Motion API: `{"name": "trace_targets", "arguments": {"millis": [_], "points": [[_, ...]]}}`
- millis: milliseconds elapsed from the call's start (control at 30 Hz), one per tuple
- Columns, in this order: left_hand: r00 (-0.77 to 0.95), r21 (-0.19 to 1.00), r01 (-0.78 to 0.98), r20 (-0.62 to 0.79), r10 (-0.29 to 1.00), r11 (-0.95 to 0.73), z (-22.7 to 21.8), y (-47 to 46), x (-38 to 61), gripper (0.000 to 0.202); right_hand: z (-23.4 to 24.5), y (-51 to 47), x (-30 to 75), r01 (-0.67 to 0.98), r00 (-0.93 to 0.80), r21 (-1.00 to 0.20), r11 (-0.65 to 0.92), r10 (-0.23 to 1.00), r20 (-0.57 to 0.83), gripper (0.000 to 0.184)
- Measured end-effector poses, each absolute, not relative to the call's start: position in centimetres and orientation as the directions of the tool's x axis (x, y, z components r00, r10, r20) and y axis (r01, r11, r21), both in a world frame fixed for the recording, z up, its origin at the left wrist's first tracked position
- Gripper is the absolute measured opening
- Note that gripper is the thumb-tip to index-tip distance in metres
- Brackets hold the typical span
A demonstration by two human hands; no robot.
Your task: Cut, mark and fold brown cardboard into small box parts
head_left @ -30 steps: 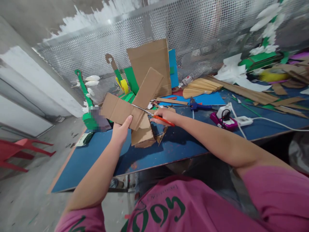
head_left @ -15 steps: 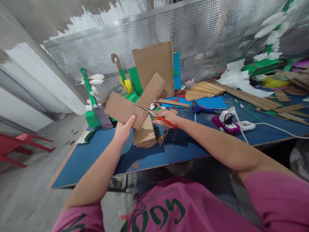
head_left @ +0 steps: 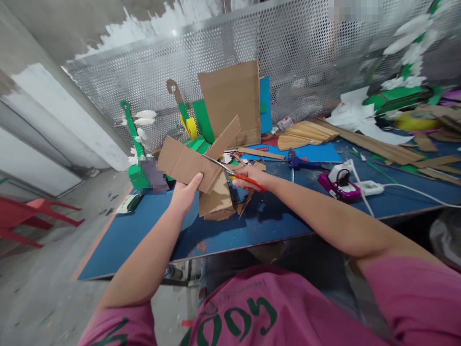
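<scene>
My left hand (head_left: 186,192) is closed on the lower edge of a brown cardboard piece (head_left: 185,161), thumb on top. The piece is raised above the blue table. In my right hand (head_left: 250,178) are orange-handled scissors (head_left: 248,179), their blades lying along the upper edge of the cardboard. A strip of cardboard (head_left: 226,137) sticks up behind the blades, angled to the upper right. Below the held piece, more folded cardboard (head_left: 216,202) rests on the table.
A blue glue gun (head_left: 304,162) and a purple power adapter (head_left: 338,186) with a white cord lie to the right. Upright cardboard (head_left: 230,101) leans on the perforated metal panel (head_left: 306,57). Green models with white pieces (head_left: 135,129) stand at left. Cardboard strips (head_left: 378,142) clutter the right side.
The cardboard strip behind the scissors has tipped lower and looks narrower. Both hands keep nearly the same place, holding the cardboard and the scissors.
</scene>
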State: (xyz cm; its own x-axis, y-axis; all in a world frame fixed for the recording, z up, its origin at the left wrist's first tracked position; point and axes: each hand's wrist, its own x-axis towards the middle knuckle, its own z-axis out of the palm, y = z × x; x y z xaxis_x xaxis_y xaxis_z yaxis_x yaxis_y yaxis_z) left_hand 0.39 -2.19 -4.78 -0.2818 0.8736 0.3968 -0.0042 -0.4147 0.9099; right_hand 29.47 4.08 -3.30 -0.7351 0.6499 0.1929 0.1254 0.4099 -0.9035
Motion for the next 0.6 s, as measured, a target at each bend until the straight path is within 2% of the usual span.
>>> {"name": "trace_targets", "arguments": {"millis": [133, 400, 600], "points": [[-0.297, 0.913, 0.004, 0.391, 0.871, -0.409, -4.5, -2.4, 0.5, 0.066, -3.3, 4.0, 29.2, 0.144, -0.712, -0.906, 0.398, 0.678, 0.184, 0.059], [-0.322, 0.907, 0.020, 0.404, 0.856, -0.420, -3.7, -2.8, 0.9, 0.061, -2.2, 2.4, 28.7, 0.299, -0.616, -0.856, 0.422, 0.771, 0.165, 0.060], [-0.318, 0.907, 0.014, 0.404, 0.858, -0.422, -4.0, -2.7, 0.7, 0.061, -1.8, 1.9, 28.4, 0.344, -0.600, -0.846, 0.408, 0.788, 0.136, 0.055]]}}
